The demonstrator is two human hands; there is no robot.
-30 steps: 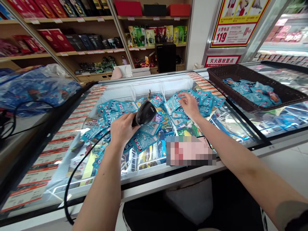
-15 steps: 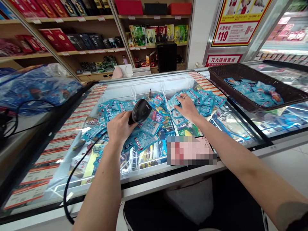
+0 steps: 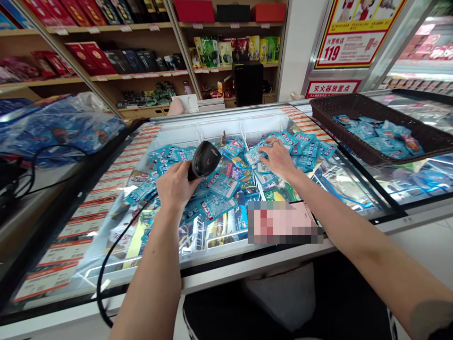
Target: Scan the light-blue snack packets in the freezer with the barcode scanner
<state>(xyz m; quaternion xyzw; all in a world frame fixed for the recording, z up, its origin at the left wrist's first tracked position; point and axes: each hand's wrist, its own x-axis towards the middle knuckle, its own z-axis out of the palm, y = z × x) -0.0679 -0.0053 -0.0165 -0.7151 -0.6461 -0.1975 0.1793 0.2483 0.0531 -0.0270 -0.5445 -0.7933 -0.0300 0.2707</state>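
Note:
My left hand point(image 3: 175, 186) is wrapped round the handle of a black barcode scanner point(image 3: 205, 160), whose head points forward and right above the freezer's glass top. A black cable trails from it down to the lower left. My right hand point(image 3: 278, 158) rests on the heap at the right, thumb and fingers curled on a blue packet point(image 3: 253, 155) with a printed label. More blue packets point(image 3: 219, 203) lie scattered across the glass below the scanner, several with white barcode patches facing up. The undersides of my right fingertips are hidden.
A brown woven basket point(image 3: 357, 146) with blue packets stands at the right. By the front edge lies a pink, blurred-out flat item point(image 3: 283, 222). Plastic-wrapped blue packs point(image 3: 60, 127) sit at the left. Price labels point(image 3: 76, 212) line the freezer's point(image 3: 198, 271) left side; stocked shelves point(image 3: 116, 75) stand behind.
The whole view has shifted slightly. The scanner's head has tilted up a little in my left hand. My right hand stays on the packets with almost no movement.

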